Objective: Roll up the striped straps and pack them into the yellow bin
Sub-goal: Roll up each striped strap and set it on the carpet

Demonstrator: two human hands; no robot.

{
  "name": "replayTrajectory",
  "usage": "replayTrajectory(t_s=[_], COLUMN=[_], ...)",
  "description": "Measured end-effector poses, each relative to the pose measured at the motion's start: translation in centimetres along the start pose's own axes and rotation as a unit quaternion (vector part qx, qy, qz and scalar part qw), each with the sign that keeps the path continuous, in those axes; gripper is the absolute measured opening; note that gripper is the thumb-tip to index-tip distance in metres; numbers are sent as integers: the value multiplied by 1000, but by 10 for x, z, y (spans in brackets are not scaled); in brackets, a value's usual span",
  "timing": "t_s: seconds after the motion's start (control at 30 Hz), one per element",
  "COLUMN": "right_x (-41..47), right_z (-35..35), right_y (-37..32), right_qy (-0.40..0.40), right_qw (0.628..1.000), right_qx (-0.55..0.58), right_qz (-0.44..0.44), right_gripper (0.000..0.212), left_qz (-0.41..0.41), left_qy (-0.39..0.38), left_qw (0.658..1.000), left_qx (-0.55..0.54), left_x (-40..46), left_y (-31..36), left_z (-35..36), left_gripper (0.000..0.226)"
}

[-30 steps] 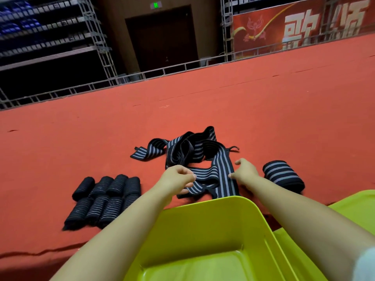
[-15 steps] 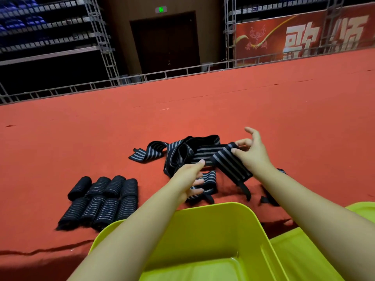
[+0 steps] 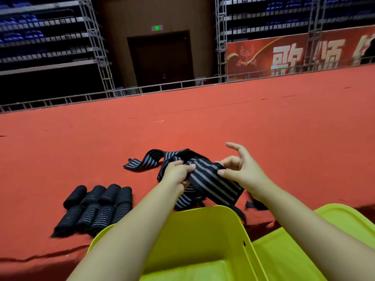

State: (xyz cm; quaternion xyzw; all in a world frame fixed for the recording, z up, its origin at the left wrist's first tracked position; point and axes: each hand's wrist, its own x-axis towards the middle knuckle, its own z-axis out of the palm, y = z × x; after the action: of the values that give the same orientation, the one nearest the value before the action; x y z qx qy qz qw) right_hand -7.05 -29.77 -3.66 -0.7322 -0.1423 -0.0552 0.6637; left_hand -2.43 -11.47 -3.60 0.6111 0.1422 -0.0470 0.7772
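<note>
A black strap with grey stripes (image 3: 211,180) is lifted above the red carpet, stretched between both hands. My left hand (image 3: 177,172) grips its left part with curled fingers. My right hand (image 3: 241,169) pinches its upper right edge between thumb and forefinger, the other fingers spread. More loose striped strap (image 3: 142,162) trails on the carpet behind and under the hands. The yellow bin (image 3: 203,232) stands right below my forearms, nothing visible inside it. Several rolled straps (image 3: 97,207) lie in two rows to the left.
A yellow lid (image 3: 334,224) lies to the right of the bin. The red carpet (image 3: 203,122) stretches far ahead to a metal truss rail (image 3: 142,92) at its back edge. The carpet's front edge drops off at lower left.
My left hand moved up and took hold of the strap that my right hand had lifted. The strap now hangs higher, between both hands. The rolled strap at the right is hidden behind my right arm.
</note>
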Motion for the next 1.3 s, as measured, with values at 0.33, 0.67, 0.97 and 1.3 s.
replayTrajectory(t_s=[0.33,0.67,0.97,1.3], right_x=[35,108,128,158], right_z=[14,76,69,62], right_y=[6,13,36,60], right_qy=[29,-4,100,135], right_qw=[995,953,914,922], right_qx=[-67,-214,-358,-347], right_qz=[65,215,162,110], right_gripper=[66,9,20,24], left_qz=[177,211,148,177], left_qy=[48,24,-3,-10], left_qw=[946,919,958,964], left_qx=[268,332,247,198], left_x=[-3,-10,-17,-25], left_y=[46,34,27,19], left_z=[-34,-79,-104,-114], left_gripper=[42,18,25,28])
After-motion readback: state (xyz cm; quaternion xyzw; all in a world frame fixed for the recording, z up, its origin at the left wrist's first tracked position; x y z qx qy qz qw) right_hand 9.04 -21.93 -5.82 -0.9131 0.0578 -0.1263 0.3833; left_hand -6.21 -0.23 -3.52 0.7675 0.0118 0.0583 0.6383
